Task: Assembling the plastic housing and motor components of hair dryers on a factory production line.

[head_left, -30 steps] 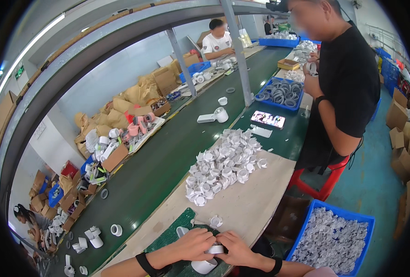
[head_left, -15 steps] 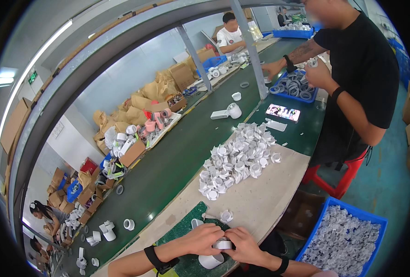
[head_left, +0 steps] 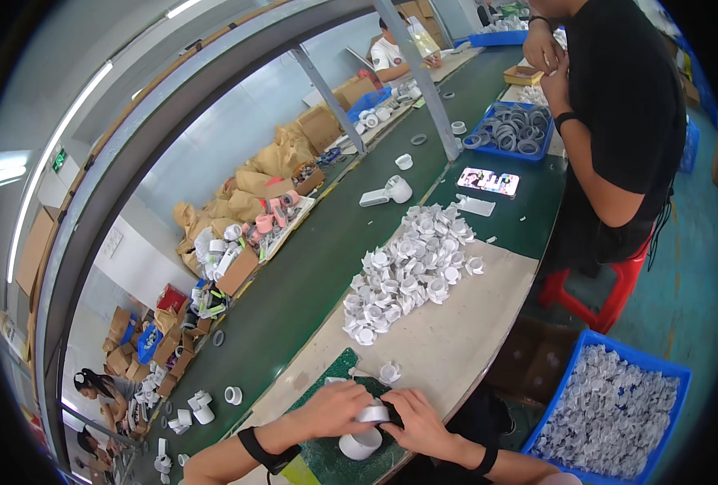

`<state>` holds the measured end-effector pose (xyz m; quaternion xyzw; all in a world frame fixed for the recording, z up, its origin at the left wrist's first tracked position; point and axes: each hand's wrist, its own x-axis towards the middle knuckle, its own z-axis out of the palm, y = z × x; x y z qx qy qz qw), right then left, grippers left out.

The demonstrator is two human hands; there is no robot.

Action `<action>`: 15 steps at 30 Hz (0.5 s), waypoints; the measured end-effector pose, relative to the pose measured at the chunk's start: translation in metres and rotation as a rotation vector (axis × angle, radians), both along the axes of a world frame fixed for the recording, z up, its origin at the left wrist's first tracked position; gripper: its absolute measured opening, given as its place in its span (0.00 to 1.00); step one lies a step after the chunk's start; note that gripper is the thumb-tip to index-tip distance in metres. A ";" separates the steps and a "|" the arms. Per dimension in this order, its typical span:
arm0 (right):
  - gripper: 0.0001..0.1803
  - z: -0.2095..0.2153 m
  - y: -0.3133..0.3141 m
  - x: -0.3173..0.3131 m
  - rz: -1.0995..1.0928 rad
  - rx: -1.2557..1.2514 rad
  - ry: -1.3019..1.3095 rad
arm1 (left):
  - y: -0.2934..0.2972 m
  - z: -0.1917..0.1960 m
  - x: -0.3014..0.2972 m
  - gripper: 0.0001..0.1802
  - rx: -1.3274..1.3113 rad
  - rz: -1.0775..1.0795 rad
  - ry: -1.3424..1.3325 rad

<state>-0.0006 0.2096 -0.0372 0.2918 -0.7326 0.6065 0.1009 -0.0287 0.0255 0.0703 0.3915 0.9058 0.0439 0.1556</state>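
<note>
White and smooth, a small round piece (head_left: 373, 414) sits between two bare hands, just above a larger white cup-shaped part (head_left: 361, 444) on a green mat (head_left: 327, 459). The grip of the left hand (head_left: 339, 410) is clamped on the round piece; the right hand (head_left: 417, 422) curls at its other side, its grip too hidden to tell whether pressed or apart. Low on the right, a blue crate (head_left: 686, 384) is full of small whitish pieces. Farther along the tabletop (head_left: 525, 218), a blue tray (head_left: 498, 153) holds heaped grey rings, near a shallow yellowish tray (head_left: 519, 81).
</note>
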 end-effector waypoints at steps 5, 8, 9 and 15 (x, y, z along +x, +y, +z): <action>0.24 0.010 0.019 -0.005 0.046 -0.117 -0.094 | -0.034 0.028 -0.029 0.18 -0.031 0.126 0.222; 0.19 0.011 0.053 -0.021 0.042 -0.081 -0.068 | -0.066 0.033 -0.042 0.18 -0.071 0.261 0.334; 0.18 0.008 0.065 -0.027 -0.018 -0.019 -0.070 | -0.078 0.031 -0.048 0.17 -0.070 0.346 0.404; 0.19 -0.003 0.133 -0.123 -0.336 0.261 0.177 | -0.168 0.001 -0.073 0.19 -0.194 0.686 0.633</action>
